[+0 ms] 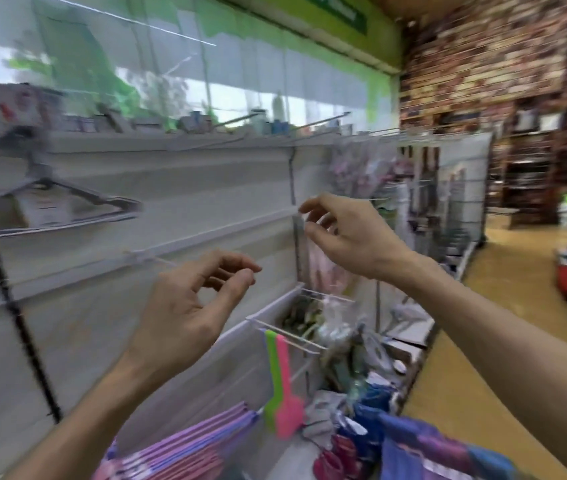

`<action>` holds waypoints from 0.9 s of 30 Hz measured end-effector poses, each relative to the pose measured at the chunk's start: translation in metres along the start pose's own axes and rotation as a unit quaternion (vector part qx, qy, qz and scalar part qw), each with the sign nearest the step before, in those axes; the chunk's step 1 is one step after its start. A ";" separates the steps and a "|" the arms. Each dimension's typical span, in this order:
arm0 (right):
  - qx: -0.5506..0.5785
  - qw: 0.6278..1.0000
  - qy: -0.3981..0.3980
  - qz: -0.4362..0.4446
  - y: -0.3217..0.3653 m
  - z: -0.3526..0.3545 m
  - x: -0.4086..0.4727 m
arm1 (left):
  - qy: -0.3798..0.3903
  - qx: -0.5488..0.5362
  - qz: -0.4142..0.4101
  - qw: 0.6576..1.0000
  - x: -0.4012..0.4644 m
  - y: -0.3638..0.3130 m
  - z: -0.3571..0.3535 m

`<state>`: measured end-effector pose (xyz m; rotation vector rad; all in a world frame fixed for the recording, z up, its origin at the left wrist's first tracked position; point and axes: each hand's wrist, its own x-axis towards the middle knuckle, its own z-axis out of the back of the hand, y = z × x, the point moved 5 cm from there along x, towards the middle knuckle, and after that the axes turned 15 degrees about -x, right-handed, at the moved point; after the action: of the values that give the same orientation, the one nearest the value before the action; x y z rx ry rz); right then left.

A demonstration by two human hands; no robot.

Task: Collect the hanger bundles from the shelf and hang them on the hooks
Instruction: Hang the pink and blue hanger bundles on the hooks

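Note:
The view is motion-blurred. A grey hanger bundle (50,199) hangs on the white wall panel at upper left. A purple and pink hanger bundle (185,445) lies on the shelf at the bottom. My left hand (188,306) is raised in front of the panel, fingers curled loosely with nothing in them, just below a white hook (152,259). My right hand (348,233) is higher and further right, its fingertips close to a vertical rail (297,220) of the panel; it holds nothing I can make out.
White peg hooks (296,336) carry green and pink plastic tools (282,375). Packaged goods and blue items (413,441) crowd the low shelf at the right. A black pole (15,306) leans at the left. An aisle with a yellow floor (483,358) runs to the right.

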<state>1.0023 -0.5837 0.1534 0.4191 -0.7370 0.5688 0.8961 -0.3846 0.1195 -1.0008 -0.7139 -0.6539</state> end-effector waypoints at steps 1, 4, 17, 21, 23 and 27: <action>-0.014 1.000 -0.002 -0.014 -0.022 0.011 -0.009 | 0.011 -0.020 -0.006 1.000 0.007 0.001 -0.022; -0.056 0.997 0.010 -0.060 -0.082 0.041 -0.035 | 0.045 -0.069 -0.024 0.996 0.027 0.000 -0.084; -0.155 0.967 0.033 -0.199 -0.263 0.071 -0.107 | 0.178 -0.167 -0.043 0.969 0.079 0.044 -0.279; -0.178 0.950 0.050 -0.253 -0.329 0.053 -0.121 | 0.226 -0.184 -0.032 0.956 0.097 0.084 -0.340; -0.186 0.942 0.056 -0.275 -0.365 0.044 -0.124 | 0.243 -0.192 -0.033 0.950 0.111 0.106 -0.373; -0.196 0.924 0.071 -0.321 -0.438 0.028 -0.123 | 0.267 -0.201 -0.033 0.942 0.150 0.153 -0.440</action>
<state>1.1843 -0.9779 0.0136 0.2199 -0.5136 -0.1687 1.2030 -0.7465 0.0008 -1.1045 -0.1309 -1.1064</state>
